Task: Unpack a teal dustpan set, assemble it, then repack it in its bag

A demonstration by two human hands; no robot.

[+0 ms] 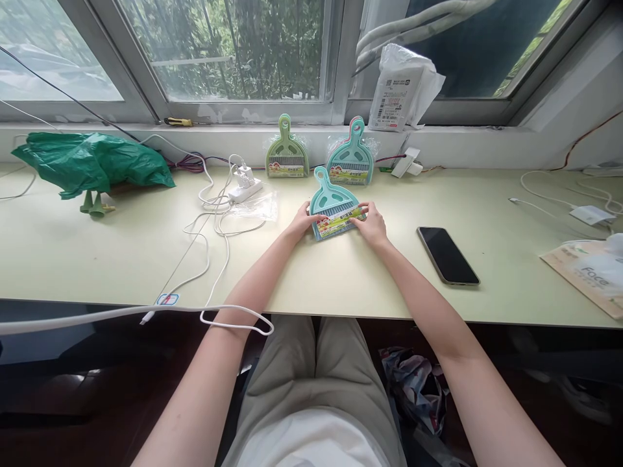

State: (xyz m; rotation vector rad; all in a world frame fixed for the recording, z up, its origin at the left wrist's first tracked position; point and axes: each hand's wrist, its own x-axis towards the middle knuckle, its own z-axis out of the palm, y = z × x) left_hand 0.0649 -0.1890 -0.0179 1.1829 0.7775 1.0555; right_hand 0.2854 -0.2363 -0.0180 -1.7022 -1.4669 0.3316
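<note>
The left hand point(302, 222) and right hand point(372, 224) are grasping a turquoise dustpan set point(335, 202) by its sides, over the desk point(341, 279). Its yellow label point(339, 223) is carrying characters too small to read. A packet point(591, 274) at far right is displaying "Face"; a white package point(393, 94) is showing a barcode.
</note>
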